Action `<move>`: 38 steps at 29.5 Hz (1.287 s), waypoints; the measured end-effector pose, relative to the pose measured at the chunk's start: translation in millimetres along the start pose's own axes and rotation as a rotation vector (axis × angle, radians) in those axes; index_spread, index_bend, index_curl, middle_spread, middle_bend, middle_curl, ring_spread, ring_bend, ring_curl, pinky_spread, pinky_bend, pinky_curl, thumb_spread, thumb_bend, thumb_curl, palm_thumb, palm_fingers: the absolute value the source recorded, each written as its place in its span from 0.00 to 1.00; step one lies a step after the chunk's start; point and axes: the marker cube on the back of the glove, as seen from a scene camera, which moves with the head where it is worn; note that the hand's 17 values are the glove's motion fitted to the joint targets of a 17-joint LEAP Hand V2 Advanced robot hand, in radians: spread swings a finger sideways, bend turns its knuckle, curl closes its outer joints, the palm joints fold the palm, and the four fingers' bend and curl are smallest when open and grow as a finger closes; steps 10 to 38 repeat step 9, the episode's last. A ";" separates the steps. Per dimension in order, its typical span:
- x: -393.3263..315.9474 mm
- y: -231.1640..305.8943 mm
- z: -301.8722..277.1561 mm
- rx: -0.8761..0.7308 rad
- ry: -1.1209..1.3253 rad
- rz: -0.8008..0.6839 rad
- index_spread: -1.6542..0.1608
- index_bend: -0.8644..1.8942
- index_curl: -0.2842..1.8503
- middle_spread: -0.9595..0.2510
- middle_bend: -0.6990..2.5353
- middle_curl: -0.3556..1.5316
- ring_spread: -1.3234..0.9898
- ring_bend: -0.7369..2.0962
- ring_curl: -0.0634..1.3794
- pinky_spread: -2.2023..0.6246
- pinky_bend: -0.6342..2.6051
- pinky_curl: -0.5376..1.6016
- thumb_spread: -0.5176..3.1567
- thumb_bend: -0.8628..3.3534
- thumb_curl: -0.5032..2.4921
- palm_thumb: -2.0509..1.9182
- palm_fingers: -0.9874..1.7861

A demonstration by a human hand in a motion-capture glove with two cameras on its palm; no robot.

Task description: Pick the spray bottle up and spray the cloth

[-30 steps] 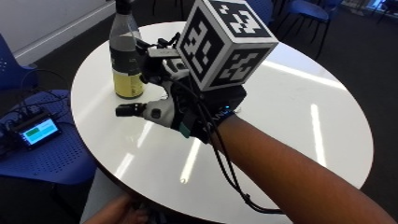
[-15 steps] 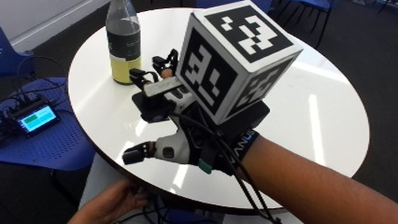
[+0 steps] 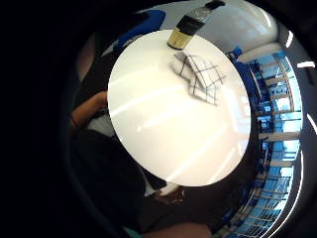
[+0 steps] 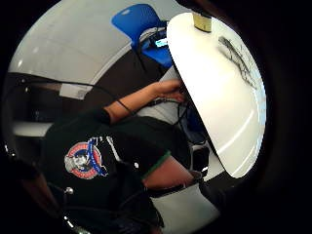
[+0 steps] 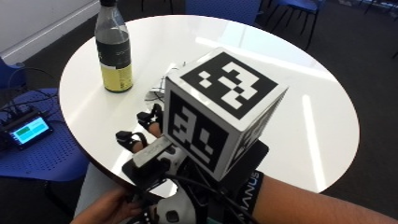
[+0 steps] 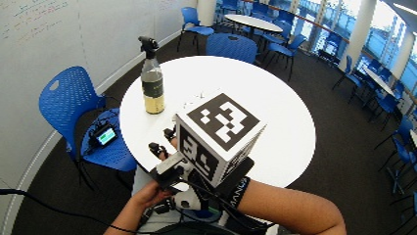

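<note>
One spray bottle (image 5: 114, 51), one cloth (image 3: 200, 77), one hand (image 5: 146, 133)

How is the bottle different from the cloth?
The bottle stands upright and tall; the cloth lies flat and folded. The bottle is dark with a yellow label; the cloth is pale with dark checked lines. Both sit on the white table, close together, and no hand touches either.

Clearance over the round white table (image 5: 311, 93)

Spray bottle (image 5: 114, 49) stands upright near the table's far-left edge; checked cloth (image 3: 200, 77) lies just beside it toward the centre; the tabletop on the right and near side lies bare, open to a pass; right hand (image 5: 149, 135) hovers over the near edge, fingers loosely extended, holding nothing; blue chair (image 6: 72, 105) with a small screen device (image 5: 24, 130) flanks the left side.
</note>
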 end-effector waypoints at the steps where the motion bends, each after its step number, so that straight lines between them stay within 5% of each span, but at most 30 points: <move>1: -1.8 1.8 2.0 -0.006 0.000 -0.008 0.67 0.38 0.28 0.80 0.28 0.37 0.58 0.37 0.25 0.86 0.25 0.39 0.39 0.20 0.27 0.56 0.47; 38: -3.4 5.9 10.4 -0.025 -0.005 -0.012 0.67 0.38 0.28 0.80 0.28 0.37 0.58 0.37 0.25 0.86 0.25 0.38 0.39 0.20 0.27 0.56 0.47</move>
